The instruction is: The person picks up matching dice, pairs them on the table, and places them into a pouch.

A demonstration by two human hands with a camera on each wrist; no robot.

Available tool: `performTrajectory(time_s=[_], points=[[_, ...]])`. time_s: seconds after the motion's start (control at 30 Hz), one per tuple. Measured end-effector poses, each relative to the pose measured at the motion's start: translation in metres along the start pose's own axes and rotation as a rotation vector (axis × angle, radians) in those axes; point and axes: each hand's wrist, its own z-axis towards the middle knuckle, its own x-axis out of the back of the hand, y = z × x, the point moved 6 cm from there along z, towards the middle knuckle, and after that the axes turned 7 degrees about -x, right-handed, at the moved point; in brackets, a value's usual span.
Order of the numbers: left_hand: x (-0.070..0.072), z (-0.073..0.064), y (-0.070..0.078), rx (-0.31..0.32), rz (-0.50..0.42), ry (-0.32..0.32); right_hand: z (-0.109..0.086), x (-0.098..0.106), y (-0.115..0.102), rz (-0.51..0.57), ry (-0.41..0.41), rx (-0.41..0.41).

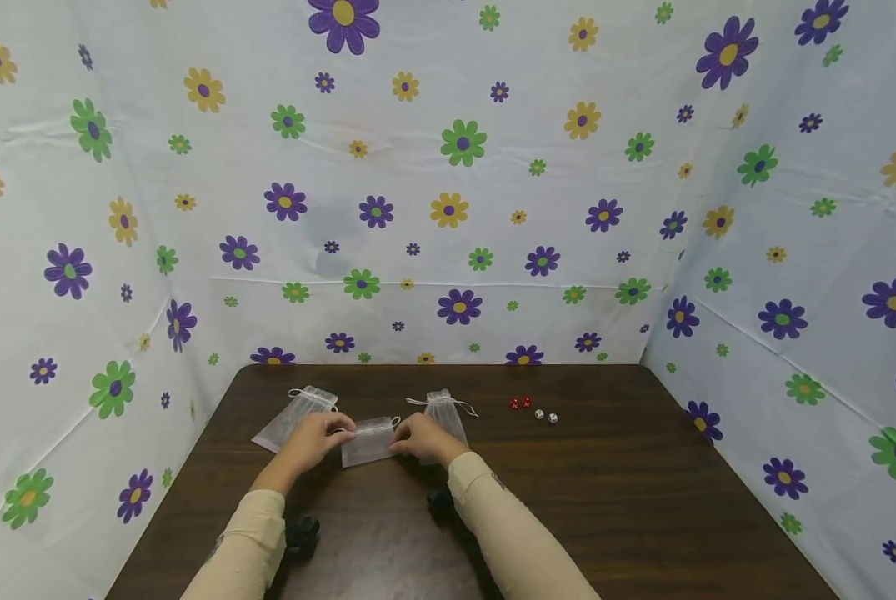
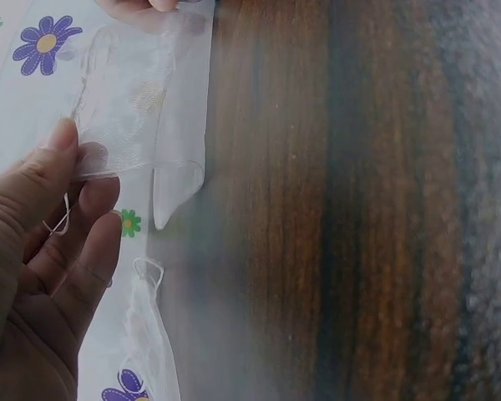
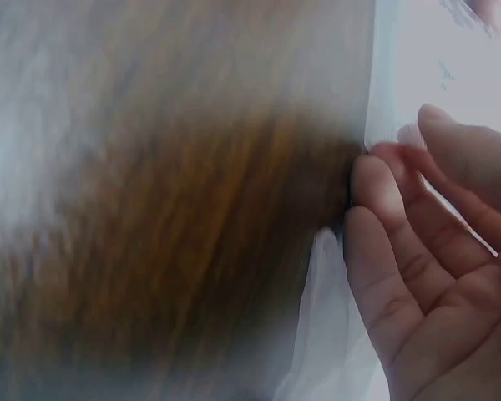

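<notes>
A sheer white drawstring pouch (image 1: 368, 447) is held between both hands above the dark table. My left hand (image 1: 314, 440) pinches its left side near the top, thumb against fingers; the left wrist view shows the pouch's thin fabric (image 2: 121, 125) stretching away from the fingertips. At the opposite side, my right hand (image 1: 425, 439) pinches the pouch's edge between thumb and fingers. A second sheer pouch (image 1: 278, 429) lies partly behind the left hand. The third pouch (image 1: 442, 408), its drawstring ends spread, lies just beyond the right hand, which hides part of it.
Two red dice (image 1: 520, 402) and two white dice (image 1: 546, 416) sit to the right of the pouches. The brown wooden table (image 1: 643, 500) meets a flower-printed cloth (image 1: 417, 167) at its back and sides. Dark wrist devices (image 1: 301, 533) hang below the sleeves.
</notes>
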Motion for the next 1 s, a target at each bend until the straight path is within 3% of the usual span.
performTrajectory(time_s=[0.27, 0.43, 0.67, 1.0], points=[[0.000, 0.000, 0.001, -0.006, 0.005, 0.008, -0.006, 0.017, 0.005, 0.143, 0.025, 0.075], [-0.001, 0.000, 0.003, -0.001, 0.007, 0.011, -0.011, 0.031, 0.011, 0.118, 0.075, 0.126], [0.000, 0.000, 0.003, -0.002, 0.025, 0.011, -0.017, 0.053, 0.027, 0.152, 0.109, 0.063], [-0.001, -0.001, 0.004, 0.005, 0.029, -0.001, -0.028, 0.091, 0.060, 0.264, 0.285, 0.001]])
